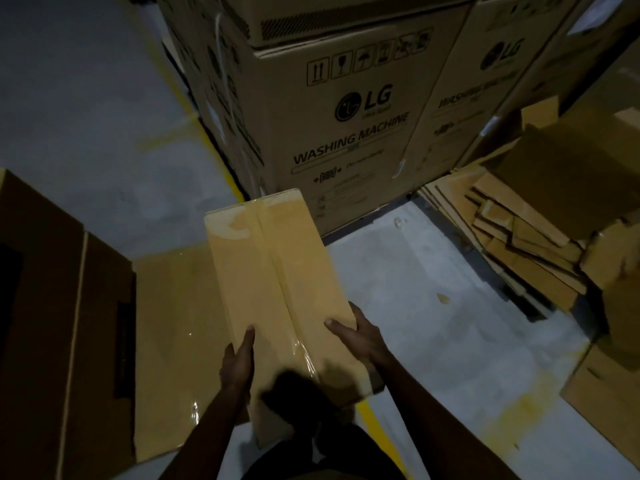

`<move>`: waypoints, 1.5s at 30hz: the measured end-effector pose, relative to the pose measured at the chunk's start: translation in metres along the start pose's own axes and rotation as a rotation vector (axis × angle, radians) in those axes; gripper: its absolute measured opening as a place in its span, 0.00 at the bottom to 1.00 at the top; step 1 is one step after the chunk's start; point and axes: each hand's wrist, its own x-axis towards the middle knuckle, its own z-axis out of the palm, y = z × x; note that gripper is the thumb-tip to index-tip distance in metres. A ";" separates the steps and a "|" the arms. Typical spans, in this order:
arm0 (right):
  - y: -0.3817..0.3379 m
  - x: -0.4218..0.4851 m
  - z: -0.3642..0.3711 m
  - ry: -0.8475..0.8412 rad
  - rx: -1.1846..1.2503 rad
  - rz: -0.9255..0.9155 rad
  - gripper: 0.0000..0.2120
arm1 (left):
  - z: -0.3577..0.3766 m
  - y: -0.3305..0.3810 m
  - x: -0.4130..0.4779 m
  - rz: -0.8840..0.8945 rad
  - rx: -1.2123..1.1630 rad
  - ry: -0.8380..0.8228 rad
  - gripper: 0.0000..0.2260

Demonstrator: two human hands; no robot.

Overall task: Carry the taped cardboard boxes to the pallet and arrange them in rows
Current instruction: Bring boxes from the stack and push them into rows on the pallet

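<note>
Taped cardboard box (277,278), long and tan with shiny clear tape along its middle seam, is in the air before me. Its far end is just in front of the large brown washing machine carton (346,133).

In the head view my left hand (237,365) grasps the near left edge with the thumb flat on top. My right hand (360,337) grasps the near right edge in the same way. The fingers below are hidden.

I hold only the near end, so I judge that the far end wants to dip. To carry well I should keep it level and close to my body, and not let the thumbs slide on the tape. The pallet I cannot see here, so I think I must turn first.

Left of the washing machine carton a yellow painted line (194,109) runs on the grey floor. Between that carton and me a flat tan cardboard sheet (173,341) lies on the floor. Right of the carton is a heap of flattened cardboard pieces (519,244).

The sheet and the heap could catch my feet, and the carton closes the way straight ahead.
</note>
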 end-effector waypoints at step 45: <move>0.128 -0.203 -0.133 0.641 0.790 -0.080 0.31 | 0.197 0.040 -0.162 0.402 0.351 -0.928 0.41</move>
